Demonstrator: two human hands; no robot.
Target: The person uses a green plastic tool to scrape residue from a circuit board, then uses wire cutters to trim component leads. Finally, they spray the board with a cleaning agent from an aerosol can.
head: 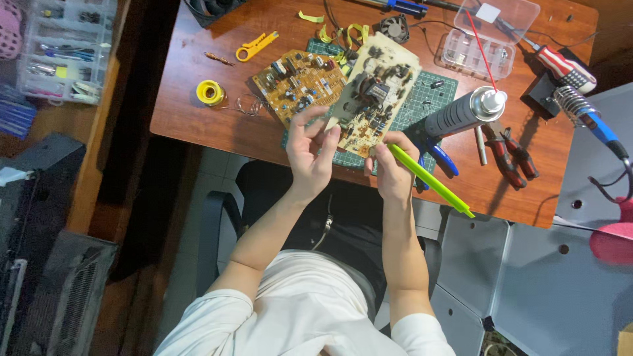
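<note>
Beige circuit board (373,92), components facing up, tilted, held near frame centre; lime green pen-like tool (428,179) angled toward lower right, tip at board's lower edge.

A white square label (488,12) sits on the clear box lid (504,16).

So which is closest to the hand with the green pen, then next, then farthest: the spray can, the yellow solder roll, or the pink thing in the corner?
From the right hand, in the head view:
1. Spray can, lying on the table just up and to its right.
2. Yellow solder roll, across the table past the left hand.
3. Pink thing, far off in the top left corner.
</note>
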